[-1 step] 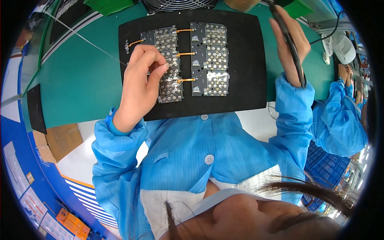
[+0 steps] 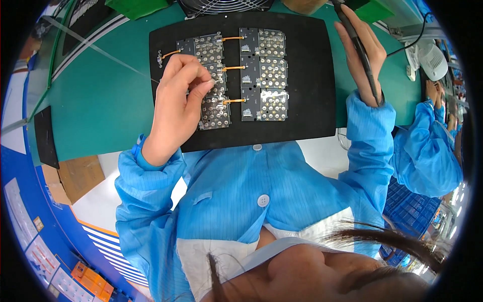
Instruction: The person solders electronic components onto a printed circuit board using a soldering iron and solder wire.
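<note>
My left hand (image 2: 176,108) hovers over the left column of circuit boards (image 2: 209,48), thumb and forefinger pinched at the middle board. A thin pale wire (image 2: 108,55), which looks like solder wire, slants down from the upper left into this hand; its end at the fingertips is too small to make out. My right hand (image 2: 370,53) is raised right of the black mat (image 2: 309,80), wrapped around a slim black soldering iron (image 2: 356,40). Its tip cannot be made out. A second column of boards (image 2: 273,73) lies to the right, joined to the left column by short orange cables (image 2: 233,68).
A metal-grilled fan (image 2: 226,6) stands at the far edge of the green table (image 2: 100,108). On the right are a white rounded device (image 2: 431,60), a black cord (image 2: 407,47) and a co-worker's blue sleeve (image 2: 425,156). A blue crate (image 2: 410,209) sits below.
My right hand and the soldering iron have shifted slightly left, and the iron has turned a little. The wire has swung slightly. My left hand and the boards stay almost still.
</note>
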{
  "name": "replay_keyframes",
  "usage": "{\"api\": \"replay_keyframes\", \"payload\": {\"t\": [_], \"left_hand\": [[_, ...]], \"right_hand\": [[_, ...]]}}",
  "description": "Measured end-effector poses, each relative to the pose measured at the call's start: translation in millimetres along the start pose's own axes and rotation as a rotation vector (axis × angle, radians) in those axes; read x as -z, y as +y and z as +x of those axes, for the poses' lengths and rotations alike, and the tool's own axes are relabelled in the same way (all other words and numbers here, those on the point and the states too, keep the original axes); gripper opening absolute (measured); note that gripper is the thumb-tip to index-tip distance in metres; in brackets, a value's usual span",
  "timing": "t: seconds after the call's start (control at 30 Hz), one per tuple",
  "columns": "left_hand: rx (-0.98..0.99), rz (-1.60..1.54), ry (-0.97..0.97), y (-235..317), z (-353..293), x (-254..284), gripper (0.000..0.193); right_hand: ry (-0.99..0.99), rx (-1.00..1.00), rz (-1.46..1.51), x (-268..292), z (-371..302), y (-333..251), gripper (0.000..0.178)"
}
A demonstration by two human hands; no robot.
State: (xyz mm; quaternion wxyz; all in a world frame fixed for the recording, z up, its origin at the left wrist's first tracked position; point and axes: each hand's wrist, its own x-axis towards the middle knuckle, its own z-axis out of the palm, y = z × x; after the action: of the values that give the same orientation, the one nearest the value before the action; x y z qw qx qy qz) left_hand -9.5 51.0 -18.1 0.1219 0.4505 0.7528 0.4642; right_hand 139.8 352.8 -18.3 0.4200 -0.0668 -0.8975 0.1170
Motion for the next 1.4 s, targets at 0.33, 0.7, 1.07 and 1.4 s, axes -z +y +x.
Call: {"api": "replay_keyframes", "payload": {"t": [0.33,0.7,1.07,1.4], "left_hand": [[-0.228,0.4,0.002,1,24,-14,0.015],[-0.041,0.216,0.035,-8,7,10,0.01],[0.294,0.559,0.276,-44,-56,71,0.012],[0.308,0.298,0.005,-30,-84,65,0.019]], "right_hand": [[-0.255,-0.027,0.254,21,-12,-68,0.032],[-0.282,-0.161,0.367,19,-31,-68,0.035],[-0.251,-0.272,-0.067,23,-73,-34,0.032],[-0.249,-0.277,-0.006,12,-81,-55,0.034]]}}
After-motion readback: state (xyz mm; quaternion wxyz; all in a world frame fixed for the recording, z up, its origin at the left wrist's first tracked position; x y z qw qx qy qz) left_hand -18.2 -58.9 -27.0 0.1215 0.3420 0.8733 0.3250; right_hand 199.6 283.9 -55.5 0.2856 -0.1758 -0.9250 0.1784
